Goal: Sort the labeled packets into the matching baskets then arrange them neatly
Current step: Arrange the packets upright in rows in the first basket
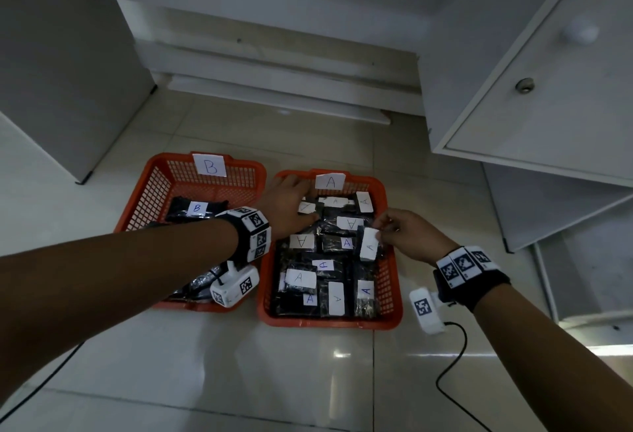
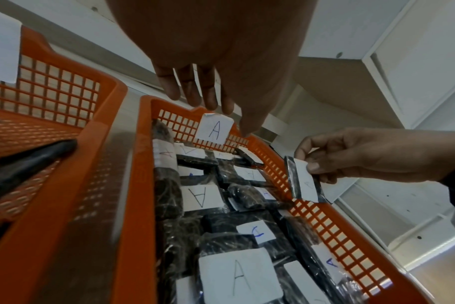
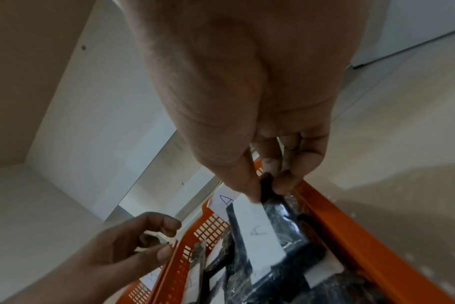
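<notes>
Pale glossy floor tiles (image 1: 212,356) fill the near part of the head view, crossed by a black cable (image 1: 455,359) that runs to the white camera unit under the right wrist. Both forearms reach forward from the bottom corners, each with a black wristband bearing square black-and-white marker tags.

Past them, two orange plastic mesh baskets sit side by side on the floor, close together but not touching. The right-hand orange basket marked A (image 1: 394,281) holds many black plastic-wrapped packets with white paper labels lettered A (image 1: 301,277), lying flat and overlapping at mixed angles. The right hand (image 1: 411,236) pinches one black packet with a white A label (image 1: 369,243) by its top end between thumb and fingertips, holding it upright over the basket's right side, just inside the right wall. The left hand (image 1: 287,205) reaches over the far left part of the same basket, fingers extended and relaxed, holding nothing; whether they touch the packets below cannot be told.

The left-hand orange basket marked B (image 1: 150,188) holds a black packet with a white B label (image 1: 197,209); the left forearm crosses over it.

Farthest off stand white cabinets, and an open white cabinet door with a round metal knob (image 1: 524,85) sits at the right.
</notes>
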A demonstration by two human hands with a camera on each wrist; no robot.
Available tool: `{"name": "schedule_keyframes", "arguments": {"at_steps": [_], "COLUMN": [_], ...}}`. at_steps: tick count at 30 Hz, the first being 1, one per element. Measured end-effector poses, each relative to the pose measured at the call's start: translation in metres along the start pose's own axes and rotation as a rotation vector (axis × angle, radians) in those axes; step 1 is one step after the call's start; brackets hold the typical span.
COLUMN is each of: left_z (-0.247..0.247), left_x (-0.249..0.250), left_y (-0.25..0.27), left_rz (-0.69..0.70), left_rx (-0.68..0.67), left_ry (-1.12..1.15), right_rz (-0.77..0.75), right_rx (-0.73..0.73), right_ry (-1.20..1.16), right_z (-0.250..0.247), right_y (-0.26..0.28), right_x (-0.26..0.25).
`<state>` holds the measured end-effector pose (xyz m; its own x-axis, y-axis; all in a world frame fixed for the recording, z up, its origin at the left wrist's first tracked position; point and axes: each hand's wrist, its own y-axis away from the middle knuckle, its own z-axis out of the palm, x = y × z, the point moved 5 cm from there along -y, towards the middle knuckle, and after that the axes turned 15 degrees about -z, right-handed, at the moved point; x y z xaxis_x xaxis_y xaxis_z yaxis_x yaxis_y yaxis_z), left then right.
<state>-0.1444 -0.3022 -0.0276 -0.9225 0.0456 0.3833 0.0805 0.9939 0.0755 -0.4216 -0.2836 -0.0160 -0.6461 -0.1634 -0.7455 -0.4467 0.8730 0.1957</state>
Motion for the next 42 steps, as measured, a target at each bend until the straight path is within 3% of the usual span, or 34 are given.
{"name": "schedule_keyframes", "arguments": {"at_steps": [5, 9, 12, 15, 18, 21, 26, 29, 35, 42], "left_z": [-0.015, -0.036, -0.045, -0.047, -0.042, -0.032, -0.019, -0.006, 0.032, 0.036], "left_x": [-0.008, -0.03, -0.043, -0.044, -0.038, -0.035, -0.008, 0.011, 0.01, -0.006], "left_y": [-0.002, -0.01, -0.012, -0.003, 0.019, 0.022, -0.023, -0.044, -0.044, -0.047], "left_rz": [-0.086, -0.158, -0.198, -0.143, -0.01, 0.083, 0.076, 0.096, 0.152, 0.122], "left_rx": [0.045, 0.103, 0.092, -0.065, -0.193, -0.14, -0.067, -0.093, -0.126, -0.118], "left_ry": [0.006, 0.051, 0.076, 0.15, 0.055, -0.151, -0.347, -0.433, -0.558, -0.543], "right_rz": [0.047, 0.02, 0.016, -0.006, -0.007, 0.012, 0.011, 0.032, 0.071, 0.095], "right_rx": [0.154, 0.153, 0.167, 0.156, 0.147, 0.216, 0.309, 0.371, 0.432, 0.458], "right_ry": [-0.142, -0.254, -0.21, -0.142, -0.114, -0.128, -0.202, -0.258, -0.299, -0.474], "right_z": [-0.01, -0.011, -0.003, 0.013, 0.031, 0.04, 0.043, 0.037, 0.022, 0.023], "right_y": [0.001, 0.006, 0.01, 0.017, 0.022, 0.02, 0.011, 0.01, 0.01, 0.006], "right_x": [0.001, -0.011, -0.013, -0.013, -0.015, -0.018, -0.025, -0.022, -0.003, 0.003]}}
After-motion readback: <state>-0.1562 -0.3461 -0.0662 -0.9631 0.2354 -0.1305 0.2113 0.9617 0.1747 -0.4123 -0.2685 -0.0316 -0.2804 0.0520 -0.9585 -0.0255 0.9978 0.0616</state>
